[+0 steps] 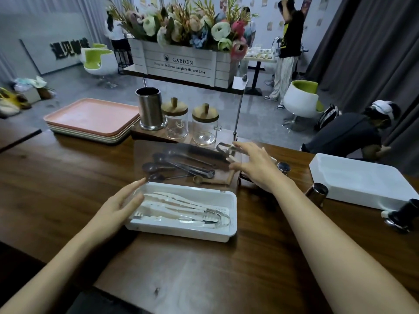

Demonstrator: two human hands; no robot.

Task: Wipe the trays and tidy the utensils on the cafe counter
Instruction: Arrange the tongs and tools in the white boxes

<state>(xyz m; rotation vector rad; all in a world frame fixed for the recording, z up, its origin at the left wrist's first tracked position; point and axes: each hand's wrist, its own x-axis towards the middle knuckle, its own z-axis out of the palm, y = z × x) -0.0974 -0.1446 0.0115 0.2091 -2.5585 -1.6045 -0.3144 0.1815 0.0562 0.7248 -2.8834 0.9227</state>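
A stack of trays (90, 118), pink on top, sits at the far left of the wooden counter (56, 168). Just right of it stand a steel utensil holder (150, 109) and two glass jars (175, 122) with wooden lids. Nearer the camera, the left hand (120, 200) lies flat against the left end of a white utensil box (181, 230), its fingers straight and holding nothing. White plastic tongs (172, 200) and metal ones lie inside the box. Its clear lid (181, 155) stands raised behind it, and dark spoons (154, 166) on a wooden board show through it. The right hand (256, 166) reaches to the lid's right edge with fingers spread wide. Whether it actually pinches the lid cannot be told. Further right are a steel cup (316, 193) and a white lidded container (362, 180).
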